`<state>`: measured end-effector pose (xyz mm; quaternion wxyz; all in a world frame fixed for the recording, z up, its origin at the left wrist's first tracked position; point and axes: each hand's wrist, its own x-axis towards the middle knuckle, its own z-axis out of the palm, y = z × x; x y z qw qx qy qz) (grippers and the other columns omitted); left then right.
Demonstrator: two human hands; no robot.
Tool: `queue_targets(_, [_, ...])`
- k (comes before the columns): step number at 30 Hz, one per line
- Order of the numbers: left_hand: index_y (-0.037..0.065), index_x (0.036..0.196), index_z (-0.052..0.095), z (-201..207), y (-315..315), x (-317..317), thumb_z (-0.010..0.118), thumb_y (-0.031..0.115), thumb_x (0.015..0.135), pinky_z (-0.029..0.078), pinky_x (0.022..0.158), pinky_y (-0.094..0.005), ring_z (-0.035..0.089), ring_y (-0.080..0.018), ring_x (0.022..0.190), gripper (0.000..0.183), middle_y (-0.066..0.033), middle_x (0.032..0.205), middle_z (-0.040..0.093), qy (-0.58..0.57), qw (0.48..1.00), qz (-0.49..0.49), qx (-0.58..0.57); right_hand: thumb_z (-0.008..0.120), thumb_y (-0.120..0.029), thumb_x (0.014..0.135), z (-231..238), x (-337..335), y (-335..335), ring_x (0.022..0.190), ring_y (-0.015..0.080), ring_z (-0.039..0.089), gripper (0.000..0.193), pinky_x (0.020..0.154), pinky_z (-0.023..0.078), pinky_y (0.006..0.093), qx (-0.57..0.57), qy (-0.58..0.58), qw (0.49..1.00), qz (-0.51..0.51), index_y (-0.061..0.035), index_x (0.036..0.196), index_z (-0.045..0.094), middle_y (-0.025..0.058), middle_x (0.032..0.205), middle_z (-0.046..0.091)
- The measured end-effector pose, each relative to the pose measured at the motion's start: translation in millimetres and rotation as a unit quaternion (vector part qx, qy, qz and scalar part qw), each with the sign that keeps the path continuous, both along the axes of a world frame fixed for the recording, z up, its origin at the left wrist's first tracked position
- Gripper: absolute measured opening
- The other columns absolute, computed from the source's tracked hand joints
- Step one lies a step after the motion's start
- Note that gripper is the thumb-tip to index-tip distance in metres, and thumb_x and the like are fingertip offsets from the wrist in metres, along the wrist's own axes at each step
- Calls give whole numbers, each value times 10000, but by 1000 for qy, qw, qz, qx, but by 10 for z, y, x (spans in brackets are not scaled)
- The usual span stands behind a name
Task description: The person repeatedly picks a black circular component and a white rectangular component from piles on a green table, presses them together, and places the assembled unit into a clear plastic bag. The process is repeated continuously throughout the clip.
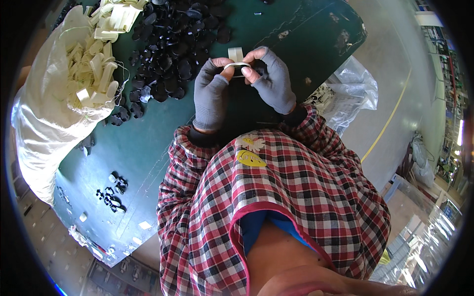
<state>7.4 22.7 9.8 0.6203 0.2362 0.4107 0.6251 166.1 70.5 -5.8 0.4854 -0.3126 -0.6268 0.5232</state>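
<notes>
Pinching cream part (237,63) at both ends, left hand (211,93) and right hand (273,84); looks like a hand-working step, next move likely wants steady grip, even pressure.

Cream piece (237,63), rounded near edge, between hands (211,96)

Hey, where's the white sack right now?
In the head view, the white sack is at the far left, beside the black pieces on the green table.

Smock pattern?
The smock has red, black and white checks; best seen in the head view.
</notes>
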Motion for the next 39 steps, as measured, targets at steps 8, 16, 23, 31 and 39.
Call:
queue_targets(8, [2, 1080, 621, 55, 57, 133, 620, 11, 980, 465, 779, -221, 551, -69, 864, 101, -4, 935, 605, 219, 974, 32, 49, 655, -79, 941, 25, -56, 21, 864, 168, 631, 134, 747, 521, 295, 86, -90, 989, -85, -31, 1058, 611, 85, 958, 639])
queue_targets(16, [-6, 1043, 636, -54, 114, 113, 658, 70, 982, 481, 785, -244, 567, -93, 850, 100, -25, 955, 641, 216, 974, 44, 54, 685, -108, 951, -58, -62, 22, 645, 78, 589, 110, 584, 490, 231, -74, -21, 995, -67, -14, 1001, 658, 45, 882, 628])
queue_targets(23, [-8, 1180, 622, 124, -309, 186, 725, 195, 947, 535, 793, -322, 646, -208, 867, 326, -126, 1066, 600, 396, 904, -95, 132, 647, -99, 958, 199, 1310, -117, 807, 100, 573, 119, 694, 463, 246, 10, -176, 984, -28, -22, 1044, 678, 44, 984, 633])
queue_targets(31, [-6, 1044, 671, 212, -110, -646, 666, -7, 894, 520, 798, -324, 653, -256, 867, 151, -127, 967, 641, 543, 819, 131, 133, 623, -114, 1006, 196, 1031, 462, 790, 151, 607, 143, 728, 478, 267, 90, -237, 960, -119, -2, 1059, 694, 74, 909, 658])
queue_targets(39, [75, 1123, 667, 312, 1245, -1930, 718, 274, 888, 539, 774, -465, 680, -390, 903, 312, -185, 1014, 691, 727, 649, 226, 8, 743, -222, 888, -98, -558, 1399, 934, 331, 679, 270, 773, 546, 421, 232, -351, 896, -140, -98, 1123, 693, 104, 1087, 652])
